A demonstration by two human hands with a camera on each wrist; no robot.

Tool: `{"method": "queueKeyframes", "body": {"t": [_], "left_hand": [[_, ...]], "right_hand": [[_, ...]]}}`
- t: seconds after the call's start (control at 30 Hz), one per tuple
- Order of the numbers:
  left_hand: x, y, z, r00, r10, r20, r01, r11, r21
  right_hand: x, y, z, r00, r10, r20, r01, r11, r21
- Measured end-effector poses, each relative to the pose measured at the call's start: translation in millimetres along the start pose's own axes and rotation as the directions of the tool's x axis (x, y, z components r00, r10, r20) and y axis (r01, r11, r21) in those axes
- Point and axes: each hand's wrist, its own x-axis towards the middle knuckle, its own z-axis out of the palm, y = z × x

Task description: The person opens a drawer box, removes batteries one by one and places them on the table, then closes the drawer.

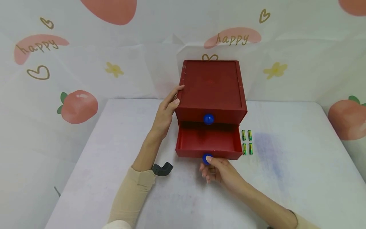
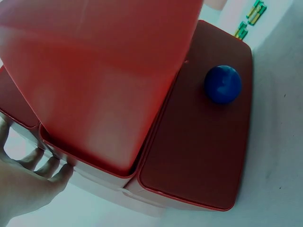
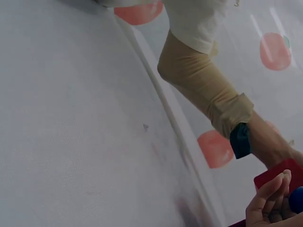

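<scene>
**Lower drawer drawn out, both hands on the box**

The lower drawer (image 1: 208, 143) stands pulled out at frame centre, apparently empty. The right hand (image 1: 220, 170) pinches its blue knob (image 1: 207, 158) between curled fingers; the left hand (image 1: 167, 109), fingers straight, presses the red box (image 1: 211, 87) at its left side. A level pull with the box braced seems best. Four batteries (image 1: 247, 142) lie just right on the desk (image 1: 286, 178). The drawer's rear is shadowed.

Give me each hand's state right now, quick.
Left hand: open, straight fingers resting against the side of the red drawer box.
Right hand: grip closed, pinching the blue knob of the pulled-out lower drawer.
</scene>
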Motion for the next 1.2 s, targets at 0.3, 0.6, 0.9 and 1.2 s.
{"method": "queueKeyframes", "body": {"t": [0.3, 0.6, 0.9, 1.2], "left_hand": [[-2.7, 3.3, -0.3, 1.000, -0.028, 0.003, 0.028, 1.000, -0.008], [-1.2, 7.5, -1.4, 0.999, -0.046, 0.002, 0.046, 0.999, 0.000], [-1.6, 8.9, -0.7, 0.999, -0.036, 0.003, 0.036, 0.999, 0.000], [-0.6, 9.9, -0.2, 0.999, -0.045, 0.005, 0.045, 0.999, 0.002]], "right_hand": [[9, -3, -4, 0.999, 0.023, -0.039, -0.024, 0.999, -0.028], [18, -10, -9, 0.998, 0.022, -0.053, -0.024, 0.999, -0.028], [28, -13, -15, 0.996, 0.026, -0.080, -0.029, 0.999, -0.033], [38, -18, -18, 0.994, 0.024, -0.104, -0.025, 1.000, -0.013]]}}
